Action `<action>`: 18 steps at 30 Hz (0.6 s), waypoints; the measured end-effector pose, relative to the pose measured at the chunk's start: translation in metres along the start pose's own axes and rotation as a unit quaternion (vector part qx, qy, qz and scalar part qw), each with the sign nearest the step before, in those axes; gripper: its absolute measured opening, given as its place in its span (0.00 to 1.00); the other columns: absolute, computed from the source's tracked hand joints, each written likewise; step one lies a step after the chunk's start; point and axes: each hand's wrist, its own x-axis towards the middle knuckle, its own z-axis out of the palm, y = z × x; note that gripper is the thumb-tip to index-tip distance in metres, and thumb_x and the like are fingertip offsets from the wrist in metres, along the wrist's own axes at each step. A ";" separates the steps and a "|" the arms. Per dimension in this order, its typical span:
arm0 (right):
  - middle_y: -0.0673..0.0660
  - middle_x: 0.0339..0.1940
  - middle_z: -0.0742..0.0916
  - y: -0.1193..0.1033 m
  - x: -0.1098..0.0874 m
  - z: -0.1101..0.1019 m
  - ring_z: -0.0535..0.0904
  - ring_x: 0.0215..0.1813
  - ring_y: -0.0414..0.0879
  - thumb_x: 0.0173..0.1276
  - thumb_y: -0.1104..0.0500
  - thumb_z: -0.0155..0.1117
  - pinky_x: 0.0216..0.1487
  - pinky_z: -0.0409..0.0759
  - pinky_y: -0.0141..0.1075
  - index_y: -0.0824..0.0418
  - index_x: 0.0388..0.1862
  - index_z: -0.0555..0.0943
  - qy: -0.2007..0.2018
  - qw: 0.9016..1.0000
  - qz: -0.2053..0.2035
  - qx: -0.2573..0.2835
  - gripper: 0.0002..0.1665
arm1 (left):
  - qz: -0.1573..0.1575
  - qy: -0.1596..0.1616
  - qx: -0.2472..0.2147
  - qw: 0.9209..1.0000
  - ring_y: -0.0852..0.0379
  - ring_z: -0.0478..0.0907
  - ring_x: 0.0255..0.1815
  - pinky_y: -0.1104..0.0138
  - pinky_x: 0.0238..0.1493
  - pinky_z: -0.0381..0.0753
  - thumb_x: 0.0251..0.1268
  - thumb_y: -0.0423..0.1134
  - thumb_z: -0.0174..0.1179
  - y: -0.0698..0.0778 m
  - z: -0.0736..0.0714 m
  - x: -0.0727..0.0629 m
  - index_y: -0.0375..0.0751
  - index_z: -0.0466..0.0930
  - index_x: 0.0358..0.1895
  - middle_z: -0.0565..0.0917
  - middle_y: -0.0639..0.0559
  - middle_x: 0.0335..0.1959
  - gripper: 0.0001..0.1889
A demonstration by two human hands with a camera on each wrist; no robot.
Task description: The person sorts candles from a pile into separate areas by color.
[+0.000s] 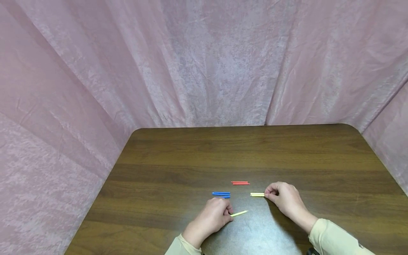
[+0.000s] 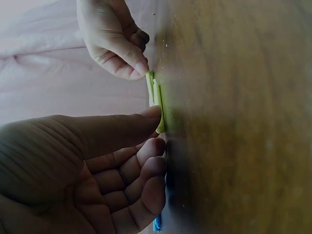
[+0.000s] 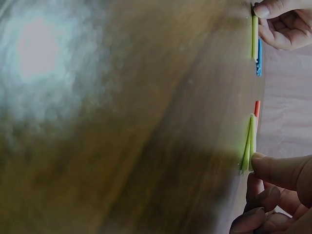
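My left hand pinches one end of a thin yellow candle, its other end pointing right, low over the table. Farther right, my right hand has thumb and finger on the right end of a pair of yellow candles. In the right wrist view these yellow candles spread slightly apart toward the fingers. Just beyond my left hand lie several blue candles side by side, the nearest partly covered by the hand. Two red candles lie parallel behind, between both hands.
The brown wooden table has rounded far corners. Pink curtains hang behind it and along both sides. Light glares off the tabletop between my forearms.
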 end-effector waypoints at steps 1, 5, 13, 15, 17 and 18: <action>0.41 0.18 0.78 0.000 0.000 0.000 0.72 0.26 0.38 0.55 0.64 0.72 0.32 0.70 0.39 0.51 0.22 0.82 0.000 1.000 -0.001 -0.001 0.09 | 0.000 0.000 0.000 1.000 0.74 0.65 0.20 0.80 0.25 0.63 0.45 0.36 0.74 0.000 0.000 0.000 0.48 0.81 0.24 0.72 0.67 0.15 0.09; 0.41 0.18 0.78 0.000 0.001 -0.001 0.72 0.26 0.38 0.55 0.64 0.72 0.32 0.70 0.39 0.51 0.22 0.82 0.001 1.000 -0.006 -0.004 0.09 | -0.001 -0.002 0.003 1.000 0.73 0.65 0.20 0.79 0.25 0.63 0.45 0.36 0.74 0.000 0.000 0.001 0.48 0.81 0.23 0.72 0.67 0.14 0.09; 0.41 0.19 0.78 0.001 0.000 0.001 0.72 0.26 0.39 0.53 0.65 0.73 0.33 0.69 0.40 0.51 0.22 0.82 0.016 1.000 -0.020 -0.018 0.10 | -0.005 -0.004 0.011 1.000 0.73 0.65 0.20 0.78 0.25 0.64 0.45 0.38 0.75 0.000 0.001 0.001 0.50 0.81 0.23 0.71 0.68 0.14 0.09; 0.42 0.20 0.78 0.001 0.000 0.001 0.72 0.27 0.39 0.54 0.65 0.72 0.33 0.70 0.40 0.51 0.23 0.82 0.019 0.999 -0.022 -0.019 0.10 | -0.005 -0.003 0.012 1.000 0.73 0.65 0.20 0.78 0.25 0.64 0.45 0.38 0.75 -0.001 0.001 0.000 0.50 0.80 0.23 0.71 0.68 0.15 0.09; 0.42 0.21 0.78 0.000 -0.002 0.000 0.73 0.28 0.39 0.54 0.66 0.72 0.34 0.70 0.41 0.51 0.23 0.82 0.024 0.999 -0.024 -0.019 0.10 | -0.006 -0.003 0.014 1.000 0.72 0.65 0.20 0.78 0.25 0.64 0.45 0.38 0.74 -0.001 0.001 0.000 0.50 0.80 0.22 0.71 0.68 0.15 0.10; 0.42 0.22 0.78 0.000 -0.002 0.000 0.73 0.28 0.39 0.54 0.66 0.72 0.34 0.71 0.41 0.51 0.23 0.82 0.027 0.999 -0.026 -0.019 0.11 | -0.005 -0.002 0.015 1.000 0.72 0.65 0.20 0.78 0.25 0.64 0.45 0.38 0.74 -0.001 0.001 0.000 0.51 0.80 0.22 0.71 0.68 0.14 0.10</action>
